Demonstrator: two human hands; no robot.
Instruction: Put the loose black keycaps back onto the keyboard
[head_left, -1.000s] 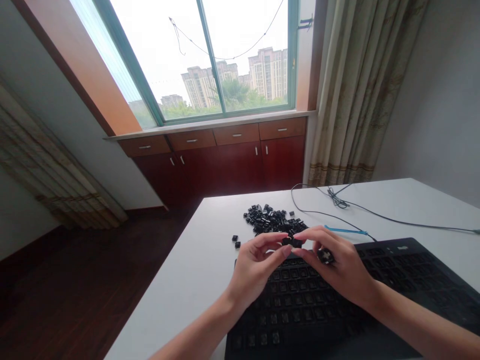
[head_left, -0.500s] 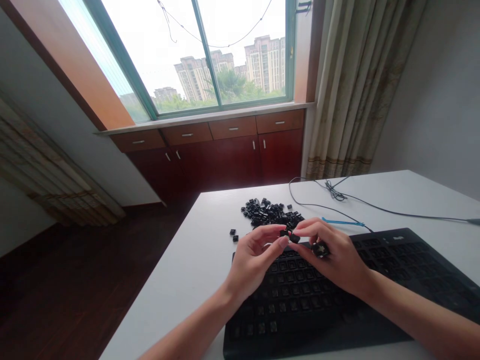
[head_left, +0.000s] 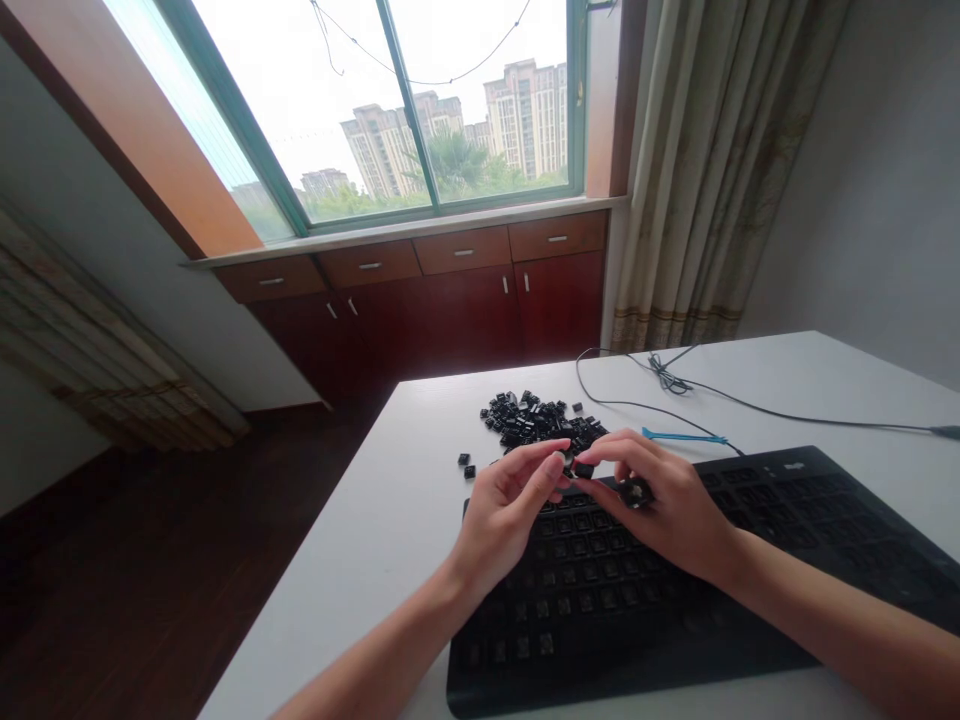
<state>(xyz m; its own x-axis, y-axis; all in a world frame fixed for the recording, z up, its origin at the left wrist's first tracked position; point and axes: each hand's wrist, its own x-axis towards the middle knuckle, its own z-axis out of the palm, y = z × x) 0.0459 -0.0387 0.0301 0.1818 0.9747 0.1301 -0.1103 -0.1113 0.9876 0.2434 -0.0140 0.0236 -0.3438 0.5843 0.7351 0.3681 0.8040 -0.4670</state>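
Above the black keyboard (head_left: 600, 640), my two hands meet at the fingertips. My left hand (head_left: 499, 510) is closed in a pinch, thumb against forefinger, on a small dark piece that looks like a keycap, mostly covered by the fingers. Right beside it, a black keycap (head_left: 584, 470) sits between the thumb and forefinger of my right hand (head_left: 667, 500). Another keycap (head_left: 634, 492) is tucked under the curled fingers of that hand, its underside showing. Just beyond the fingers lies a heap of loose black keycaps (head_left: 525, 415). Bare key sockets show across the keyboard.
Two loose keycaps lie left of the heap on the white table (head_left: 360, 560). A thin blue tool (head_left: 686, 437) rests behind the keyboard, near a black cable (head_left: 780, 415) with a tangled knot. The table's left edge drops to a dark floor (head_left: 150, 560).
My left thumb and forefinger have shifted slightly, and the piece between them is more covered now. The right hand keeps its keycaps. The whole view has tilted down a little.
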